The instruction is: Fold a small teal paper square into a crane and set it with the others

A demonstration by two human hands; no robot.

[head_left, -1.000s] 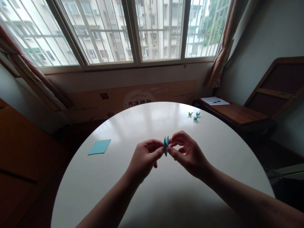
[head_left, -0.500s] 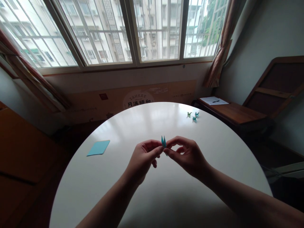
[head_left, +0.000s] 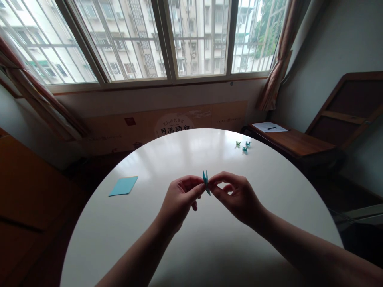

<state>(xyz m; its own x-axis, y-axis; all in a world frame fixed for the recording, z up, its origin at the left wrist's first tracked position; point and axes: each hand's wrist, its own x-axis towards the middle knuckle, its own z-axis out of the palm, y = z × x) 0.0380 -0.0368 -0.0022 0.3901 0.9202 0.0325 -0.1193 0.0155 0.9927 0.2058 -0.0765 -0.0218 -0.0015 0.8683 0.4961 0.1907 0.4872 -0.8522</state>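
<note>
A small piece of folded teal origami paper point(head_left: 205, 177) is held upright above the middle of the white table, two narrow points at its top and one at its bottom. My left hand point(head_left: 183, 196) pinches it from the left between thumb and fingers. From the other side, my right hand point(head_left: 236, 193) has thumb and index finger closed at its right edge. The fingertips hide part of the folds. Over to the left lies a flat stack of light-blue square paper point(head_left: 123, 186).
Three small folded paper cranes point(head_left: 245, 149), green and teal, stand near the far right of the round white table point(head_left: 179, 255). Beyond the table edge, a white sheet point(head_left: 269, 127) with a pen rests on a wooden chair seat point(head_left: 308, 142). Barred windows are behind.
The right thumb and fingertips have shifted slightly right, and more of the folded paper's lower point shows. Its upper points look a little turned. The left hand stays almost still.
</note>
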